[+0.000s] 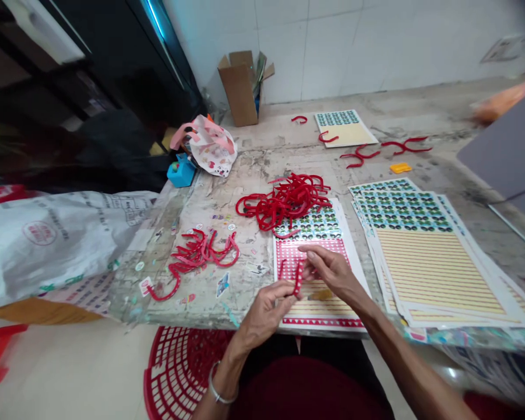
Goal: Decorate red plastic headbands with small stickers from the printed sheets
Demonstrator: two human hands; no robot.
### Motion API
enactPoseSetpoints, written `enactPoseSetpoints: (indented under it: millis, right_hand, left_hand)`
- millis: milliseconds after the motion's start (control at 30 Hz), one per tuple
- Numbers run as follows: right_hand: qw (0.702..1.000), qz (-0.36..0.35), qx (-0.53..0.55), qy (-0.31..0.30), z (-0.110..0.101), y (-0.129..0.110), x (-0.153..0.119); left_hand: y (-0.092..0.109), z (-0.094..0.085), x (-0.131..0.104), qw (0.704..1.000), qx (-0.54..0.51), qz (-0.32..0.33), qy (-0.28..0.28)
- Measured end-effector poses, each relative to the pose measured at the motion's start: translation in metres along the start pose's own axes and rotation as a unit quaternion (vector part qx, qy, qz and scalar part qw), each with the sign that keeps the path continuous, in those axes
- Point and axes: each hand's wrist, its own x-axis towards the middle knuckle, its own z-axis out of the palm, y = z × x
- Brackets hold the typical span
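Note:
A thin red curved headband [298, 279] with pale dots along it stands upright between my hands, above a sticker sheet [315, 286]. My left hand [269, 309] pinches its lower end between thumb and fingers. At its upper part, the fingers of my right hand [330, 271] close against the band, with the index finger reaching out past it. The sheet has a green-blue patterned top, a pink dotted band and yellow rows. A tangled heap of red headbands [289, 201] covers the sheet's far end. Another, smaller pile of headbands [205, 249] lies to the left.
Stacked sticker sheets [437, 274] lie at the right, near a yellow clip-like piece [401, 168]. Farther back are another sheet [345, 131] and loose headbands [361, 154]. A cardboard box [240, 93], cloth bag [212, 149] and blue holder [181, 172] stand behind. Below is a red basket [170, 373].

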Motion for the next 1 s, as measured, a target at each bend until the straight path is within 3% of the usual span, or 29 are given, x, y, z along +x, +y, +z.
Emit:
enactPoseSetpoints:
  millis: [100, 233, 333, 400, 500, 567, 667, 767, 900, 1000]
  right_hand:
    - [0.970, -0.111, -0.212, 0.049, 0.014, 0.014, 0.034]
    - [0.930, -0.134, -0.340, 0.030, 0.033, 0.021, 0.073]
    - [0.936, -0.138, -0.324, 0.009, 0.035, 0.017, 0.080]
    - [0.941, -0.140, -0.309, 0.004, 0.025, 0.013, 0.076]
    - [0.988, -0.094, -0.116, 0.045, 0.001, 0.005, 0.067]
    - [0.993, -0.051, 0.058, 0.091, -0.015, 0.002, 0.060]
    - [0.961, 0.009, 0.246, 0.123, -0.027, -0.001, 0.051]
    - [0.914, 0.068, 0.388, 0.102, -0.022, 0.000, 0.040]
    - [0.884, 0.090, 0.455, 0.061, -0.007, 0.006, 0.027]
    - [0.883, 0.080, 0.461, 0.047, -0.005, 0.008, 0.022]
  left_hand:
    - [-0.024, -0.032, -0.002, 0.982, 0.131, 0.012, 0.139]
    - [-0.050, -0.070, -0.008, 0.884, 0.354, -0.001, 0.306]
    - [-0.049, -0.078, -0.011, 0.827, 0.443, -0.024, 0.345]
    - [-0.042, -0.073, -0.010, 0.819, 0.454, -0.023, 0.351]
    - [-0.033, -0.057, -0.001, 0.853, 0.399, 0.003, 0.336]
    - [-0.028, -0.042, 0.010, 0.892, 0.320, 0.021, 0.319]
    - [-0.019, -0.017, 0.029, 0.944, 0.188, 0.026, 0.271]
    - [-0.009, 0.007, 0.046, 0.971, 0.086, 0.030, 0.221]
    - [0.002, 0.023, 0.058, 0.979, 0.066, 0.065, 0.182]
    - [0.005, 0.026, 0.058, 0.987, 0.040, 0.043, 0.148]
